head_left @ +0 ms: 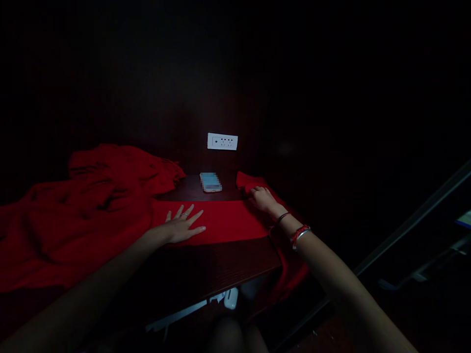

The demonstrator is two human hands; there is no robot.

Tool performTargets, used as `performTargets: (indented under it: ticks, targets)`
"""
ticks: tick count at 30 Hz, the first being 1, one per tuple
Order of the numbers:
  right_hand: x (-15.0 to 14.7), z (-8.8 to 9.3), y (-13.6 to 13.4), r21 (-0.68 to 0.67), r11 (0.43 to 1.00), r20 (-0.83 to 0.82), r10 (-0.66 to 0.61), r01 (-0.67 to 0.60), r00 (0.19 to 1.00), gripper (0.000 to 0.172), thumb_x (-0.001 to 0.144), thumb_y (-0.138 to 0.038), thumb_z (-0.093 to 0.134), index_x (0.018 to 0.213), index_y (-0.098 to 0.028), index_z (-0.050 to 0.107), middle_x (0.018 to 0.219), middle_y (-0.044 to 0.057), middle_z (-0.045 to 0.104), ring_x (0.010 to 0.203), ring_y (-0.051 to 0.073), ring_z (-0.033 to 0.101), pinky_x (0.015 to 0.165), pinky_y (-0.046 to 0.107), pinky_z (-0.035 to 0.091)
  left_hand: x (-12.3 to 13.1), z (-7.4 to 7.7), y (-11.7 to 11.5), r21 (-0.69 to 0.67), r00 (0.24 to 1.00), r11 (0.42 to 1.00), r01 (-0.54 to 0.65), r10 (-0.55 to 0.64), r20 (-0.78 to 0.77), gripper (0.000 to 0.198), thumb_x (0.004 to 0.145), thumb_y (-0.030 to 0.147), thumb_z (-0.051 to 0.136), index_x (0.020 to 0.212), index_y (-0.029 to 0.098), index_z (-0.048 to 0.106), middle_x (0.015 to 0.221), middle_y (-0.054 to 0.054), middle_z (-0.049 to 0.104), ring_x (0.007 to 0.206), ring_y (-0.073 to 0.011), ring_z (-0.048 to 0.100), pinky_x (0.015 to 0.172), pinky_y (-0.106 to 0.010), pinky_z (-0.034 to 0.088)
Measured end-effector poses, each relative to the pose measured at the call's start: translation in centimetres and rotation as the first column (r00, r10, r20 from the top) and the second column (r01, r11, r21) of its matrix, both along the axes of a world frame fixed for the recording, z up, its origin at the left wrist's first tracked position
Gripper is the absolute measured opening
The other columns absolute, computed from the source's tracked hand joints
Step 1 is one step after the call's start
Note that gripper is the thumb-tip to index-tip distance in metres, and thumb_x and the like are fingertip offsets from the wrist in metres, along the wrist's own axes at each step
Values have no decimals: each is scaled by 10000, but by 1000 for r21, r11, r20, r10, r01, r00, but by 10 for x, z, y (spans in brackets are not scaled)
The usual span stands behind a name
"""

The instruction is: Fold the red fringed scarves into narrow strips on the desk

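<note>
A long red scarf (228, 220) with a fringed end lies across a dark wooden desk. Its middle stretch is smooth and flat, while the left part is heaped in loose folds. My left hand (181, 228) rests palm down on the flat stretch, fingers spread, a ring on one of them. Toward the right end, my right hand (263, 198) has its fingers curled on the bunched cloth; the fingertips are partly hidden. Beyond that hand, more of the scarf hangs down over the desk's right edge.
Behind the scarf, a phone (211, 182) with a blurred screen lies on the desk (191, 186). A white socket panel (222, 141) is on the dark wall. Below the front edge shows a white object (231, 298). The surroundings are very dim.
</note>
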State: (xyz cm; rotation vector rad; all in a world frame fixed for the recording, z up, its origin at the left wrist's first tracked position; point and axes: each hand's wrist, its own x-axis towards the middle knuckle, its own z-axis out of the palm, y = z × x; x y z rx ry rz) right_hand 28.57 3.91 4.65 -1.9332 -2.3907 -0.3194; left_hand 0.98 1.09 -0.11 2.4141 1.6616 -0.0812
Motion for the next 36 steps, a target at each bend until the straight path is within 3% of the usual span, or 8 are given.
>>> performTargets:
  ticks: [4, 10, 17, 21, 25, 29, 32, 36]
  targets:
    - [28, 17, 12, -147, 983, 37, -107, 111, 994, 349, 713, -416, 448, 979, -206, 532, 1016, 93, 502, 930, 211, 466, 754, 322, 366, 0, -1, 2, -1, 1000, 1000, 1, -1, 1, 709, 648, 690, 221, 1252, 337, 103, 1342, -30, 11, 1191, -317, -17, 896, -546, 48]
    - [27, 13, 27, -271, 954, 13, -132, 131, 991, 380, 623, -444, 537, 933, -226, 562, 1061, 85, 475, 994, 237, 414, 742, 363, 368, 0, 4, -2, -7, 1000, 1000, 10, -10, 9, 708, 658, 681, 223, 1257, 318, 119, 1340, -58, 21, 1191, -307, -22, 898, -543, 46]
    - [26, 30, 25, -333, 941, -173, 1, -60, 985, 243, 697, -301, 513, 884, -151, 547, 802, 25, 573, 667, 101, 513, 572, 184, 388, -2, -1, 1, 24, 1000, 1000, 16, -16, 4, 700, 664, 671, 236, 1256, 313, 129, 1339, -58, 35, 1191, -318, 4, 891, -552, 59]
    - [33, 43, 12, -311, 926, -562, 4, -215, 827, 417, 651, -260, 579, 1027, -154, 433, 818, 17, 555, 610, 71, 496, 527, 168, 388, -2, -1, 2, -1, 1000, 1000, 1, -1, -9, 708, 661, 676, 230, 1257, 316, 101, 1341, -46, 21, 1191, -314, -6, 900, -541, 43]
    - [38, 53, 2, -260, 960, -714, -118, -105, 690, 470, 653, -162, 572, 1084, -144, 386, 818, 28, 551, 559, 60, 488, 517, 175, 395, -1, 3, -2, -29, 999, 999, -18, 17, -29, 718, 653, 679, 236, 1258, 316, 101, 1341, -48, 13, 1192, -314, -4, 897, -544, 62]
    - [44, 65, -2, -231, 972, -617, -107, -49, 780, 401, 649, -165, 574, 1035, -123, 476, 777, 33, 573, 547, 67, 489, 523, 182, 395, 2, 17, -3, -102, 998, 994, 24, -29, -54, 823, 590, 711, 298, 1267, 266, 148, 1338, -90, 66, 1191, -325, 40, 898, -521, 143]
    - [52, 79, 1, -344, 937, -437, -98, -65, 894, 278, 612, -198, 603, 878, -118, 595, 739, 24, 596, 584, 85, 507, 543, 182, 394, 16, 33, 5, -127, 996, 991, 45, -53, -65, 878, 556, 719, 337, 1254, 193, 254, 1305, -146, 203, 1158, -342, 206, 883, -464, 244]
    - [60, 92, 13, -448, 894, -167, -85, 1, 982, 207, 591, -215, 605, 784, -152, 647, 690, -2, 616, 592, 101, 536, 552, 183, 393, 57, 41, 21, 21, 977, 983, -183, 185, -105, 803, 628, 698, 224, 1226, 174, 334, 1252, -184, 304, 1076, -438, 287, 751, -588, 277]
